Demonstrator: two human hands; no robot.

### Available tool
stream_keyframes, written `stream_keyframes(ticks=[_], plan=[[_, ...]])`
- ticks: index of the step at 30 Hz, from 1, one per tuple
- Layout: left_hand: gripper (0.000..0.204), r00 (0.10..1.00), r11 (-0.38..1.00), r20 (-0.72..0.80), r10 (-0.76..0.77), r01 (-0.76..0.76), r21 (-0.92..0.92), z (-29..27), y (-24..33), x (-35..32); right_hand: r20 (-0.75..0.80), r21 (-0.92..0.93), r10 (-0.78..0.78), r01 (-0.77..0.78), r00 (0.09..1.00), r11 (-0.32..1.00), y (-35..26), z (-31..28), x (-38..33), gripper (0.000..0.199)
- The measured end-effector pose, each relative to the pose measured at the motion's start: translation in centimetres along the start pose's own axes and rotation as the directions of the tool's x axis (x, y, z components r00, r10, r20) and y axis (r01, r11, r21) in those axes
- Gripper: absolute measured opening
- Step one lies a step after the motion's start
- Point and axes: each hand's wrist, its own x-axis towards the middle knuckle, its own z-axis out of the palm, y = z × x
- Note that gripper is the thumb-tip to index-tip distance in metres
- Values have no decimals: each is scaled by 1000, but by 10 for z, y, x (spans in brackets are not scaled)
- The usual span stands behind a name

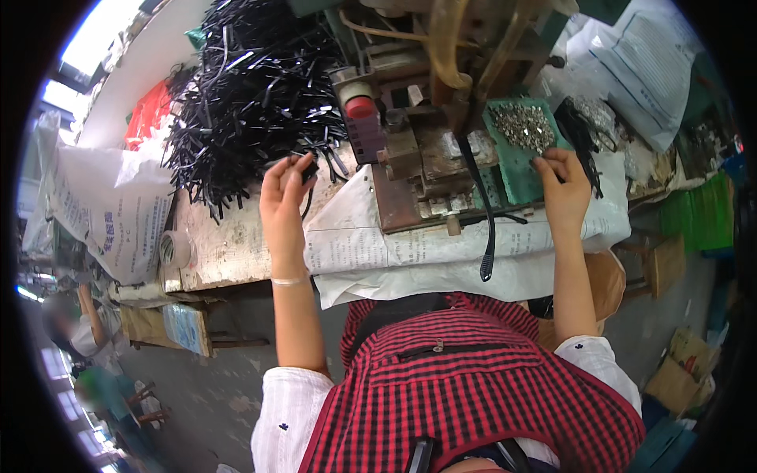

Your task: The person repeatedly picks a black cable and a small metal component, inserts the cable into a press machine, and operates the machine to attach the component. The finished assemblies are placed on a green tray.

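Note:
My left hand (285, 193) is closed on a black eyeglass temple (309, 172), beside a big heap of similar black temples (252, 102). Another black temple (482, 213) sits in the bench machine (422, 158), its curved tip hanging over the front. On the right, a green tray (520, 188) carries a pile of small shiny metal parts (523, 126). Over that tray's right edge is my right hand (566, 185), thumb and fingers pinched together. Whatever they may hold is too small to make out.
A red push button (359, 107) is on the machine's left side. White printed sheeting (410, 272) covers the bench front. White sacks (110, 205) stand at the left, with a tape roll (175, 249) nearby. More black strips (582, 146) lie right of the tray. A person (87, 323) is at far left.

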Motion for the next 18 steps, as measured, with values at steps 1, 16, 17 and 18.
stream_keyframes(ticks=[1,16,17,18], plan=[[22,999,999,-46,3,-5,-34,5,2,-14,37,128,51,-55,998,990,0,2,-1,20],[9,685,982,717,129,-187,1,103,85,-97,69,388,-323,273,944,880,-85,12,-7,44],[7,766,976,615,185,-219,-21,101,79,-87,39,337,-395,360,918,870,-94,14,-9,48],[8,845,989,520,124,-148,4,101,79,-74,45,390,-372,326,927,861,-100,21,-7,50]])
